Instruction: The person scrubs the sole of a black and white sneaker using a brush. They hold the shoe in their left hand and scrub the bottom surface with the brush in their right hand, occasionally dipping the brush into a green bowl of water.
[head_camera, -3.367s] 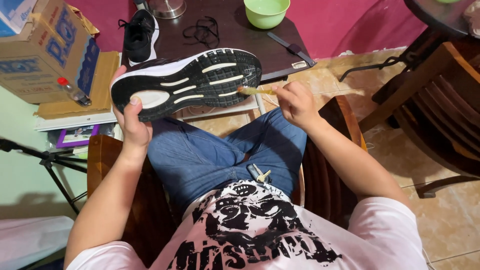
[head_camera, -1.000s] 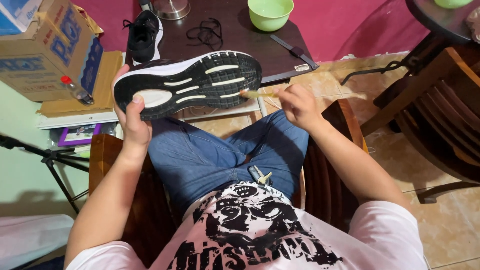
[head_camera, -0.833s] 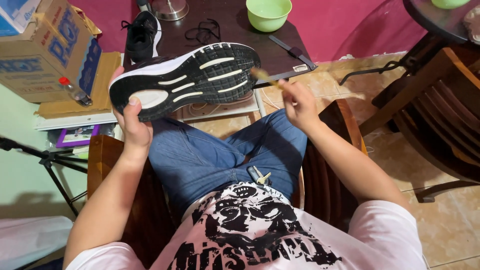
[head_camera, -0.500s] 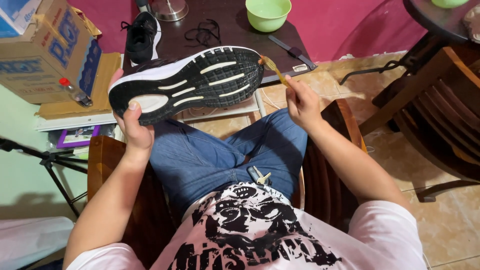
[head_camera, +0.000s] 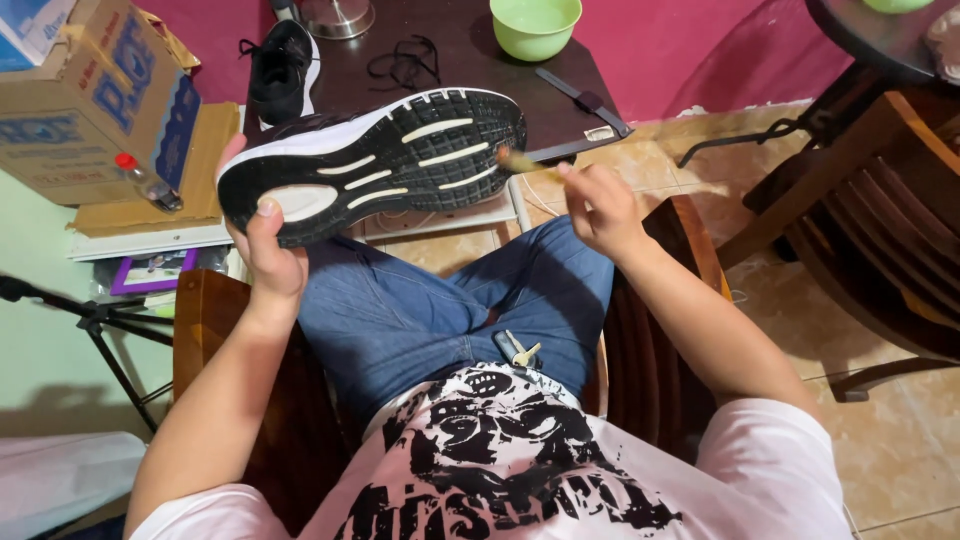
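Black rubber with pale cream bars makes up the sole of the shoe (head_camera: 375, 160) I hold up over my knees, tread turned toward me, toe end to the right and heel to the left. My left hand (head_camera: 268, 260) grips the heel from underneath, thumb pressed on the white heel patch and the other fingers wrapped behind it. My right hand (head_camera: 600, 205) sits just right of the shoe's toe, fingers pinched together on a thin brush (head_camera: 530, 165) whose pale tip touches the edge of the sole at the toe. The shoe therefore lies between my two hands, touching the left one and met only by the brush from the right.

Below the shoe are my blue jeans (head_camera: 440, 310), with a small set of keys (head_camera: 518, 350) hanging at the waist. Behind the shoe stands a dark desk (head_camera: 470, 60); on it, beyond the shoe's heel, sits the second black shoe (head_camera: 282, 65), and further right a loose black lace (head_camera: 400, 65) and a green bowl (head_camera: 535, 25). A dark flat tool (head_camera: 580, 100) lies near the desk's right edge, just beyond the shoe's toe. Left of the shoe, a cardboard box (head_camera: 95, 110) rests with a small red-capped bottle (head_camera: 145, 182) leaning against it. Far to the right of the shoe stands a wooden chair (head_camera: 880, 230) on the tiled floor (head_camera: 800, 320).
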